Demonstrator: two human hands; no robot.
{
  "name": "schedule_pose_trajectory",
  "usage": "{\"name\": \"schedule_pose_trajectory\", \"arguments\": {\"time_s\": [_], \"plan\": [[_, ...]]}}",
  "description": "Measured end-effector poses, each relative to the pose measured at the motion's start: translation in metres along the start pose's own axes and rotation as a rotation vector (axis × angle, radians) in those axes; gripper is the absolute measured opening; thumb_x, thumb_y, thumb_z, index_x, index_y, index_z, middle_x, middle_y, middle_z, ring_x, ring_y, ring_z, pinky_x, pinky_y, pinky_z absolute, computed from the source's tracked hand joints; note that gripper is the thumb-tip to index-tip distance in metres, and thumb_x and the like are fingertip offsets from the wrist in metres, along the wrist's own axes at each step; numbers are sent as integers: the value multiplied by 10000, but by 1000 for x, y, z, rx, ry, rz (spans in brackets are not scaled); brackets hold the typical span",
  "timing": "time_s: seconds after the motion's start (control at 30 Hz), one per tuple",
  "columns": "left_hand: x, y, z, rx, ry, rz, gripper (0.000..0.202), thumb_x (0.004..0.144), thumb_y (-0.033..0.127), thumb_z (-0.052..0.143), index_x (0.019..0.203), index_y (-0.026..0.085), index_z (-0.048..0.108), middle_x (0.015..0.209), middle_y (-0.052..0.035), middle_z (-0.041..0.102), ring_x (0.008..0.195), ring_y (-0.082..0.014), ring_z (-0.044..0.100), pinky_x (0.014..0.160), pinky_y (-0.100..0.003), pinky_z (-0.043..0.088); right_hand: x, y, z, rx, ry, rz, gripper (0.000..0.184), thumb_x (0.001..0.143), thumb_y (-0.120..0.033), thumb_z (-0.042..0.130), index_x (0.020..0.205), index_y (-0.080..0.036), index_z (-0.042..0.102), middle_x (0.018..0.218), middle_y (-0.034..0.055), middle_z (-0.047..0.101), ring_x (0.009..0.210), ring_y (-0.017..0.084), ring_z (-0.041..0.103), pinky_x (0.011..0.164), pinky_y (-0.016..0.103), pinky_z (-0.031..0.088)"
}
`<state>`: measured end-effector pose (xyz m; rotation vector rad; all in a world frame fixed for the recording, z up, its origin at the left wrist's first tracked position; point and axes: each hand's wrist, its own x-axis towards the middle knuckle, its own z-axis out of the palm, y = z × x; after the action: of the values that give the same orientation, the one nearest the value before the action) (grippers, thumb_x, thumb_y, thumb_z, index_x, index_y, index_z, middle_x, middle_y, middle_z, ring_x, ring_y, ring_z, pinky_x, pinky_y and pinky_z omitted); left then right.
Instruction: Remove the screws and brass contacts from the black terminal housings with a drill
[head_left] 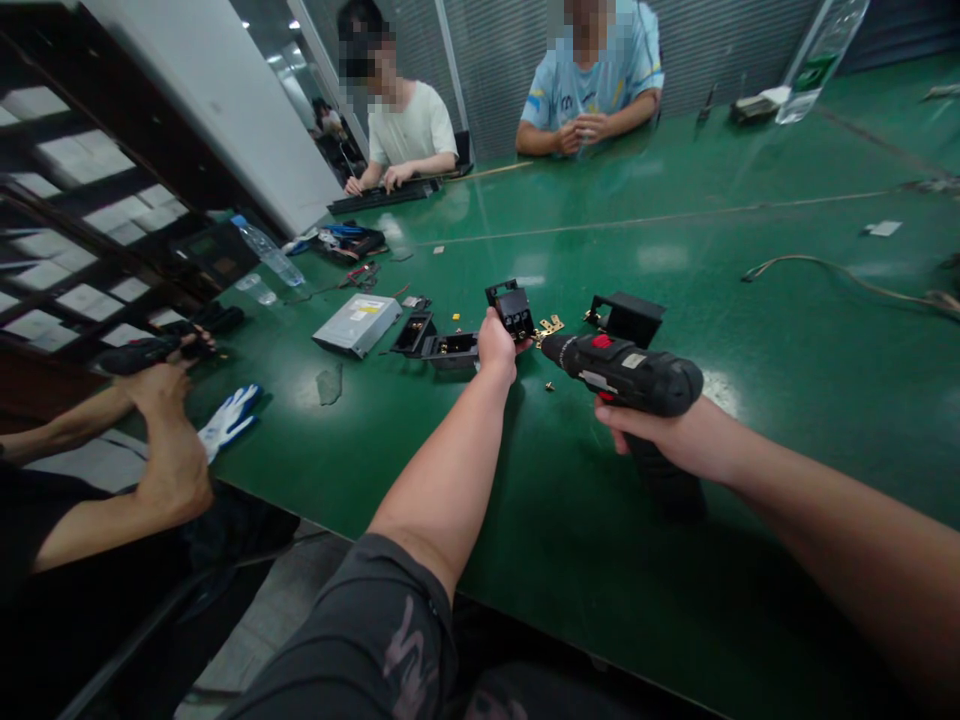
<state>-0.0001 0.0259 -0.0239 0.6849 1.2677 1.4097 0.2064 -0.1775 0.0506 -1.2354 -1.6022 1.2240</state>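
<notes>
work glove [229, 420] on green workbench [570, 570]

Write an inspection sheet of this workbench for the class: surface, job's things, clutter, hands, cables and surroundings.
Surface: glossy green bench.
Job's things: black housing, drill, brass hinge, loose screw, black bracket.
Clutter: optical drive, water bottle, glove.
Hands: left hand holds the housing; right hand grips the drill.
Cables: one tan cable lying at right.
Surroundings: seated co-workers, one at a keyboard.
</notes>
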Motion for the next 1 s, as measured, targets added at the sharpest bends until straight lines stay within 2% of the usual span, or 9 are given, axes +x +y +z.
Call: {"name": "schedule_pose_trajectory", "arguments": {"time_s": [0.13,0.37,0.6,1.0], "plan": [[1,-1,0,2,-19,6,485,1189,559,431,1128,215,768,1025,-107,804,875,-230,773,692,-325,632,-1,1,0,-9,-2,-1,238,910,-478,823,909,-283,687,631,-15,711,569,223,699,622,378,596],[3,-3,-1,9,-20,9,510,1186,596,427,1127,221,767,1001,-103,798,846,-224,765,655,-301,613,-1,-2,0,-20,1,-2,237,894,-472,818,903,-289,668,657,-14,718,575,222,701,623,379,601],[4,-4,-1,-1,-16,7,504,1184,596,457,1150,216,786,1032,-105,803,857,-217,776,694,-319,631,0,5,0,-37,-5,9,242,919,-491,792,875,-282,680,617,0,710,573,238,699,625,395,592],[-1,-1,0,22,-19,15,516,1188,598,428,1145,223,780,1019,-105,803,872,-226,768,671,-302,623,-1,-3,0,-9,0,8,254,911,-483,827,897,-285,669,661,-16,710,575,220,699,610,375,598]]}}
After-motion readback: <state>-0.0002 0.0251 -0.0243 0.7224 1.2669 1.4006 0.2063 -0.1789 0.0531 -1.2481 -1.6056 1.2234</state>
